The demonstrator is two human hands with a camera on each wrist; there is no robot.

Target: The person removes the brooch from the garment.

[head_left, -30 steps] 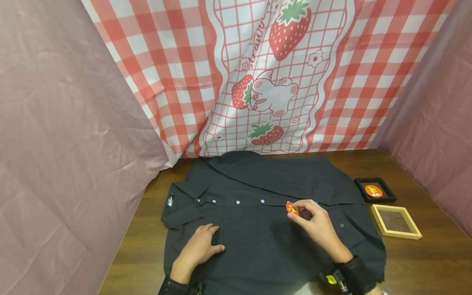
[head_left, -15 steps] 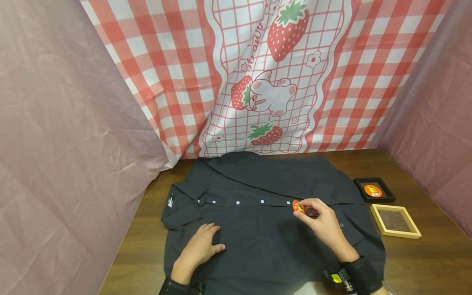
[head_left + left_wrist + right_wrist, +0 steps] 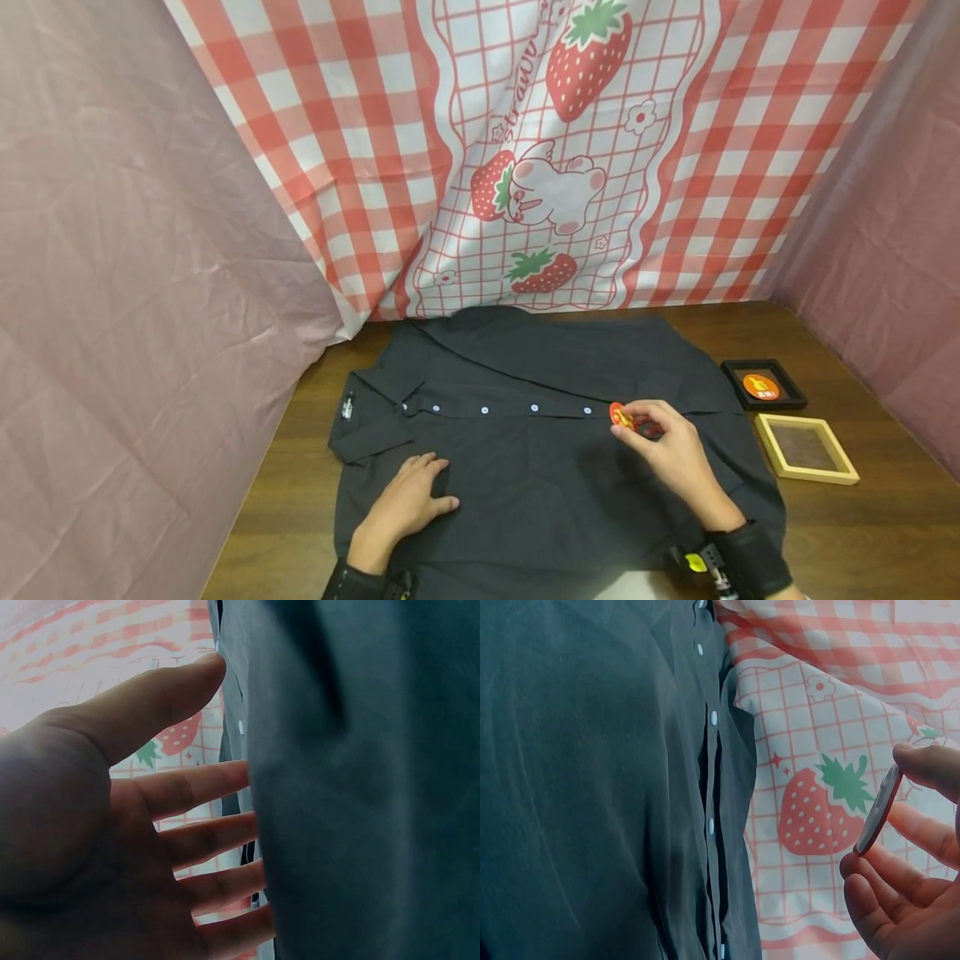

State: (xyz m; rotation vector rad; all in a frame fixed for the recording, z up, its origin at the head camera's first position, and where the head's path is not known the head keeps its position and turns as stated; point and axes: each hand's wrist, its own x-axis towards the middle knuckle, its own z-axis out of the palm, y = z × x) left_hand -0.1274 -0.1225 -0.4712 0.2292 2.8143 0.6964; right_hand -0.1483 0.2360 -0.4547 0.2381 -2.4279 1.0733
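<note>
A dark button-up shirt [image 3: 517, 475] lies spread out, collar to the left, with a row of white buttons along its front. My left hand [image 3: 405, 506] rests on it below the collar; in the left wrist view its fingers [image 3: 202, 840] are straight and spread, tips touching the cloth. Over the shirt's right part, my right hand [image 3: 671, 446] pinches a round red-and-yellow badge [image 3: 619, 414] between thumb and fingers. Edge-on in the right wrist view, the badge [image 3: 879, 810] shows a pale back and is held apart from the shirt.
On the wooden table [image 3: 892, 533] right of the shirt lie a black square frame [image 3: 789, 398] with an orange round badge [image 3: 761, 387] in it and a pale yellow square frame [image 3: 817, 475]. A strawberry-print cloth [image 3: 555, 167] hangs behind; pink drapes [image 3: 150, 292] stand at both sides.
My right hand has moved rightward along the button row with the badge, uncovering a button it was over. The left hand has stayed where it was.
</note>
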